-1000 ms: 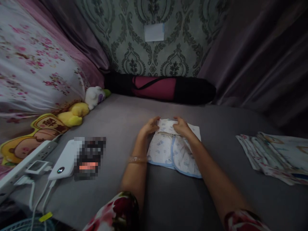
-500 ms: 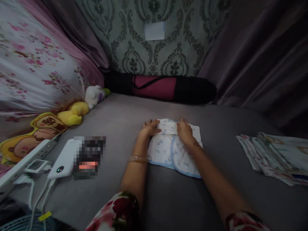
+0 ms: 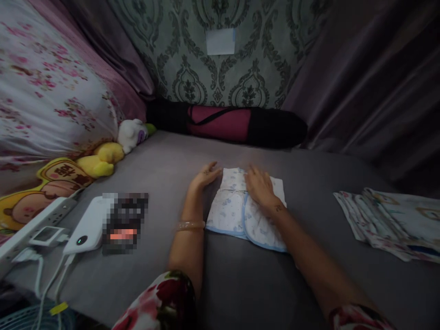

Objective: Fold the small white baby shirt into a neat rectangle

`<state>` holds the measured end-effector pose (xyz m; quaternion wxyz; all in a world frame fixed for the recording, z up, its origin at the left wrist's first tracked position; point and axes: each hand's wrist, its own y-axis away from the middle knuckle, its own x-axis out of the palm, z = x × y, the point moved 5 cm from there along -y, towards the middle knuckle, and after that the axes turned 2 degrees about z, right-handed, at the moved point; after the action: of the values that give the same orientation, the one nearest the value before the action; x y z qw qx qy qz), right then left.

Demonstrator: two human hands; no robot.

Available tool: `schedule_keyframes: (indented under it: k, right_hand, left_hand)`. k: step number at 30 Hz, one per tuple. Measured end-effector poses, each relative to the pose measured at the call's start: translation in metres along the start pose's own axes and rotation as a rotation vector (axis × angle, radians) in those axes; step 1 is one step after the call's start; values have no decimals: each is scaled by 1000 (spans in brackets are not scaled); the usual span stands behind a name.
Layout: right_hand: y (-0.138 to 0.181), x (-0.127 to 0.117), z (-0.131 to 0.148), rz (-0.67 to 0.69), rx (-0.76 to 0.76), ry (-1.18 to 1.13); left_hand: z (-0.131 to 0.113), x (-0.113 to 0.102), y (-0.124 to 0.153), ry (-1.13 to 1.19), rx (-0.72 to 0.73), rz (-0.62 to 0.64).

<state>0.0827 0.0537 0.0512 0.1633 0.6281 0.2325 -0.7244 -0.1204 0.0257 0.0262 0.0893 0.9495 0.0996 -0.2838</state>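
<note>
Both hands have slid since a moment ago: the left hand has come off the cloth and the right hand has moved down from the top fold onto its middle.

Largest in the room is the grey bed, which carries everything. Along its far edge, against the patterned wall, lies a long black and magenta roll bag. At the left a floral quilt is heaped up, with a yellow plush toy and a white plush toy at its foot. At the right edge sits a flat stack of folded printed cloths, well apart from the hands. Near the left front lie a white power bank and a white power strip with cables.

In the middle of the bed lies the small baby garment, white with pale blue trim, folded flat. The right hand rests palm down on it, fingers spread and loose, gripping nothing. The left hand lies open on the bedsheet just beside the garment's upper left corner, fingers stretched, a clear bangle on its wrist.
</note>
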Motion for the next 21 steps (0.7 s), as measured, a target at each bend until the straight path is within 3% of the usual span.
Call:
schedule_keyframes:
  k: [3, 8, 16, 21]
  right_hand:
    - [0, 18, 18, 117, -217, -69]
    - [-2, 40, 19, 238, -169, -105]
    - [-4, 36, 19, 325, -145, -125]
    - [-16, 31, 44, 160, -172, -81]
  left_hand:
    - [6, -19, 1, 128, -47, -166]
    - [12, -25, 6, 162, -159, -212]
    - [7, -22, 11, 141, -172, -194]
    - [12, -28, 10, 118, -175, -242]
